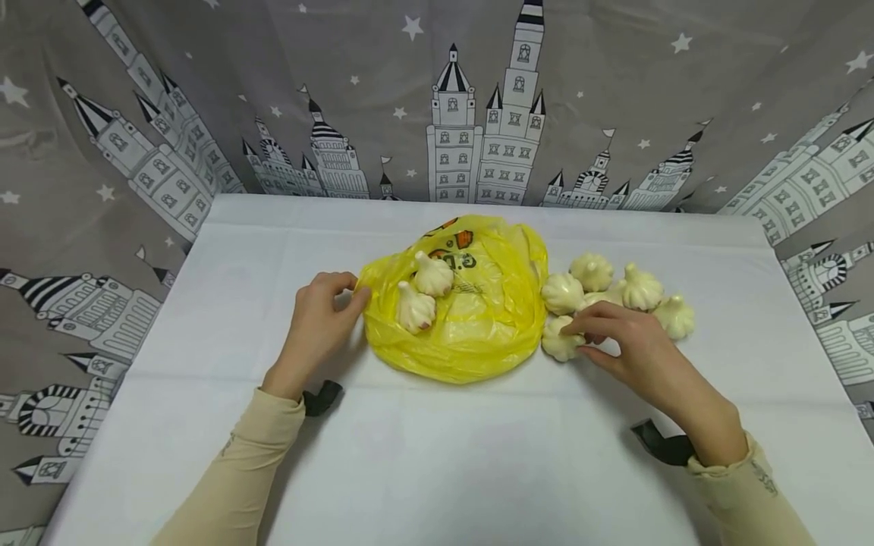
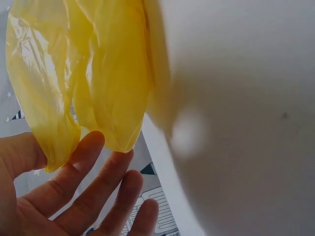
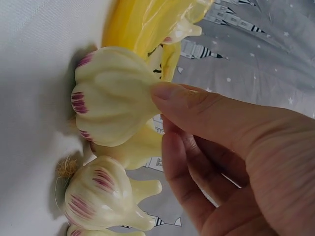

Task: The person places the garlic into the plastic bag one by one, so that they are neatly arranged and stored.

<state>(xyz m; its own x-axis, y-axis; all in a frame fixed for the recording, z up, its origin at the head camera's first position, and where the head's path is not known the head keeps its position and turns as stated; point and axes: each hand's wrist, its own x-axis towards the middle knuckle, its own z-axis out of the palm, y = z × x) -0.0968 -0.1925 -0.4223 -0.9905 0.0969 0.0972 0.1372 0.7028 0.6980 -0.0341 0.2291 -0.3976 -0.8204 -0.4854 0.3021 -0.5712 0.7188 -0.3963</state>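
The right hand [image 1: 638, 349] pinched a garlic bulb [image 1: 559, 340] by its neck, just beside a yellow plastic bag [image 1: 457, 364] and near more bulbs [image 1: 642, 288] on the worktop [image 1: 464, 455]. The left hand [image 1: 321, 322] pinched the bag's edge.

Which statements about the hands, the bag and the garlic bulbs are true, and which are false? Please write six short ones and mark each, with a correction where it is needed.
1. The left hand pinches the edge of the bag. True.
2. The bag is blue. False: it is yellow.
3. The right hand holds a bulb by its neck. True.
4. In the head view, only one bulb lies within the bag's outline. False: two bulbs do.
5. In that view, the other bulbs lie left of the bag. False: they lie to its right.
6. The grey cloth has castles printed on it. True.
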